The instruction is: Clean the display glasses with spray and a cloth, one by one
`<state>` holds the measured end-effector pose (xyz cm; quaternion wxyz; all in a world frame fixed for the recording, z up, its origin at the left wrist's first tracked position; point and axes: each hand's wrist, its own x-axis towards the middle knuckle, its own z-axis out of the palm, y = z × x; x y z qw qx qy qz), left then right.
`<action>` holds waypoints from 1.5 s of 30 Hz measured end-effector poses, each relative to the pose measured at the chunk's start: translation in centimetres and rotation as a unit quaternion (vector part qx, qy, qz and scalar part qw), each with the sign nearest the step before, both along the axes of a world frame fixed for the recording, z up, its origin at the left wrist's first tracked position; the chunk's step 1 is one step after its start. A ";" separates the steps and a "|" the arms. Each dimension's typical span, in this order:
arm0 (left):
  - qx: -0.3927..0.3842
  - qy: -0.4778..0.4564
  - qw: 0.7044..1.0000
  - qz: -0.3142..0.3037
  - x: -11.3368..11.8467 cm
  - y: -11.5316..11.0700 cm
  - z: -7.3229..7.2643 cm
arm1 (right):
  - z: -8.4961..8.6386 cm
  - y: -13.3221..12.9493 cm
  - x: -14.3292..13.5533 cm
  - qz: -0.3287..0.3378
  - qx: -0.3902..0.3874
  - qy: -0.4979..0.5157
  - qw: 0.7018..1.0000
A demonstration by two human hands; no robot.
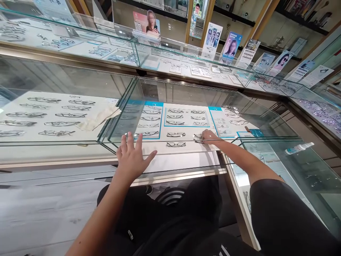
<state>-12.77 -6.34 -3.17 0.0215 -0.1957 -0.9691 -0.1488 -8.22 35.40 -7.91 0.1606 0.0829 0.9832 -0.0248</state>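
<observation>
My right hand (209, 136) reaches into the glass display case, its fingers curled at one side of a pair of eyeglasses (197, 140) on the white display board. The fingertips are partly hidden. My left hand (130, 155) is open, fingers spread, at the front glass edge of the case, holding nothing. To the left of my right hand lie a dark-framed pair of glasses (176, 134) and another pair (176, 144) in front of it. Behind them, several pairs rest on a blue-bordered panel (186, 125).
A crumpled cream cloth (99, 118) lies on the left section among rows of glasses. Upright glass dividers (117, 110) separate the sections. A white spray bottle (299, 148) lies on the right glass top. Upright cards (212, 40) line the rear counter.
</observation>
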 end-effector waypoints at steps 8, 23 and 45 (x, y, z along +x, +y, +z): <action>-0.003 -0.005 1.000 0.003 -0.1 0.0 0.1 | -0.8 -0.8 -0.2 -0.007 0.027 -0.037 0.999; -0.010 0.018 1.000 0.008 0.1 -0.5 -0.5 | 6.7 -10.4 4.8 0.176 -0.145 -0.025 0.973; -0.020 0.020 1.000 0.001 1.7 -1.4 -0.9 | 13.7 1.7 -3.3 0.172 0.134 0.094 0.971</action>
